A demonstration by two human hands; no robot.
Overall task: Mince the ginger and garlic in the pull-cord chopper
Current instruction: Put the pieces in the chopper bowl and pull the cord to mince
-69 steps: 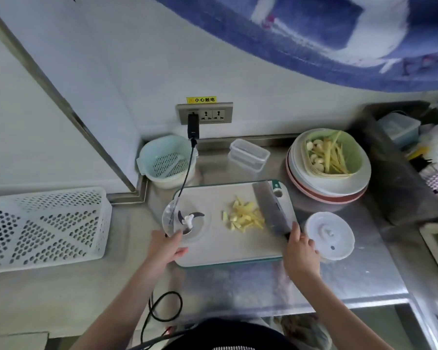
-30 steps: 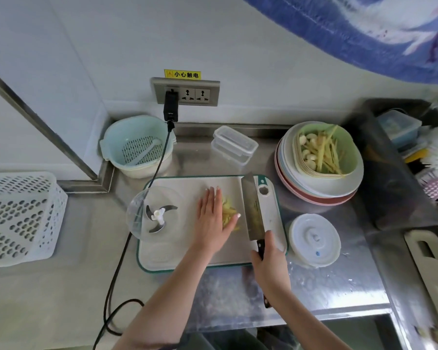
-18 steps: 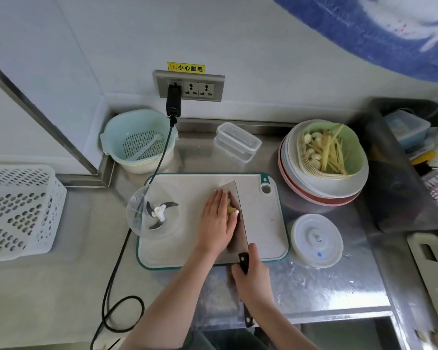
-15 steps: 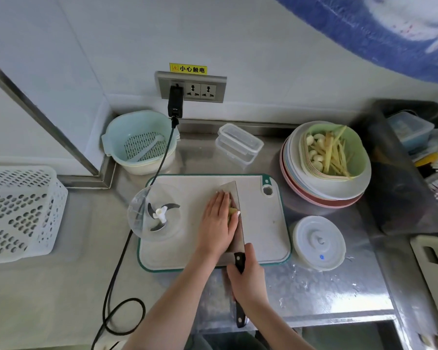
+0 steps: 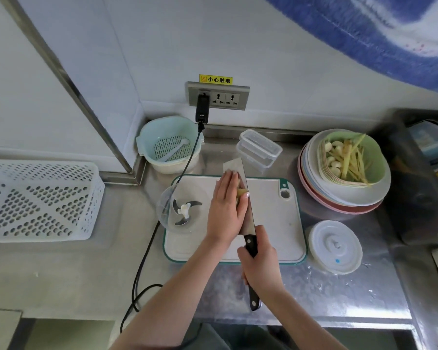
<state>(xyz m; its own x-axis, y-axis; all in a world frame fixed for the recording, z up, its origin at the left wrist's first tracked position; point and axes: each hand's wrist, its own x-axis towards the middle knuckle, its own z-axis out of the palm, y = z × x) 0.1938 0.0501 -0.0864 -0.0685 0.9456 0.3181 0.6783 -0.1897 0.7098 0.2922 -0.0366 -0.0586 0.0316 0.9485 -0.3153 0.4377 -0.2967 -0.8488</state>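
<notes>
Your right hand (image 5: 259, 263) is wrapped tight round the cleaver (image 5: 245, 205) handle, blade tipped up over the cutting board (image 5: 271, 223). Your left hand (image 5: 225, 210) lies flat, fingers straight, pressing the ginger pieces (image 5: 240, 194) against the blade. The chopper bowl (image 5: 181, 210) sits just left, uncovered.

**Hand and arm posture**

Both forearms are bare and enter from the lower edge of the view, converging toward the centre.

Left hand (image 5: 225, 210): extended forward, palm down, fingers straight and held together. The fingers (image 5: 226, 184) lie flat and point away from the body. The thumb is tucked along the right side of the hand; its nail is visible. The wrist is in line with the forearm.

Right hand (image 5: 259, 262): positioned nearer the body than the left hand, just to its right. The fingers are curled in a closed grip around a dark handle. The knuckles face upward. The wrist is roughly straight, the forearm angling in from the lower right.
</notes>
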